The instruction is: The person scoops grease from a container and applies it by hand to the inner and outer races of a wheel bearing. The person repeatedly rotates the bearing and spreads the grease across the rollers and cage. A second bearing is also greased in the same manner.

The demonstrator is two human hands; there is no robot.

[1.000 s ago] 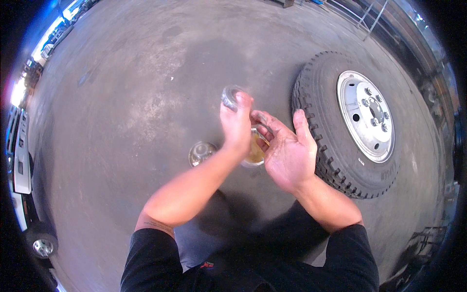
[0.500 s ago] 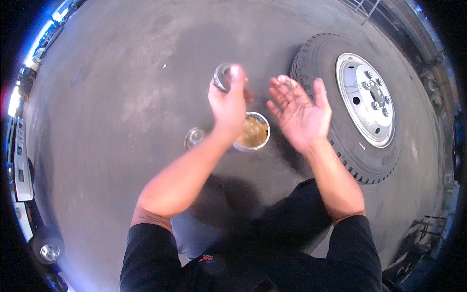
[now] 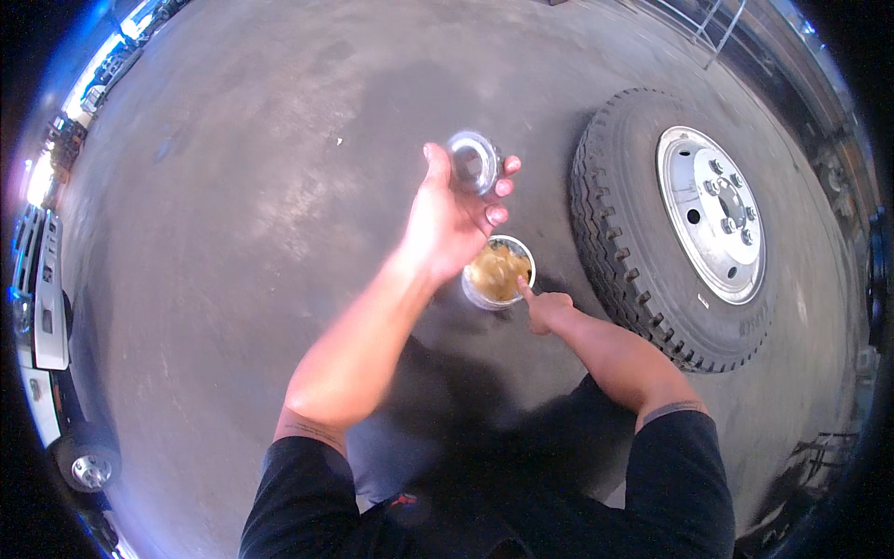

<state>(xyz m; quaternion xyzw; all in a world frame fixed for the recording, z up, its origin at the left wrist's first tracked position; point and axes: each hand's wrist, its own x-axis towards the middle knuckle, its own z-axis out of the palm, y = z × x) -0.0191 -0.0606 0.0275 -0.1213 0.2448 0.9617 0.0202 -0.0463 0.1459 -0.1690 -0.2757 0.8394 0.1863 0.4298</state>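
My left hand [image 3: 456, 210] is raised above the floor, palm up, with its fingers curled round a shiny ring-shaped steel bearing [image 3: 466, 147]. Just below it stands a round tub [image 3: 486, 303] holding yellow-brown grease [image 3: 498, 270]. At the tub's right rim is my right hand [image 3: 549, 312]. Its index finger is stretched out over the edge to the grease, the other fingers are folded in, and no object shows in it. Whether the fingertip is in the grease I cannot tell.
A big truck wheel lies to the right, with a black treaded tyre [image 3: 605, 242] and a silver rim [image 3: 684, 177] with several nuts. A white vehicle [image 3: 42, 307] stands at the far left. Metal rails [image 3: 724, 37] rise at the far right on the grey concrete floor [image 3: 233, 233].
My right hand has come down from raised and spread to the tub's rim. My left hand has turned palm up with the bearing. A round clear-looking piece left of the tub no longer shows.
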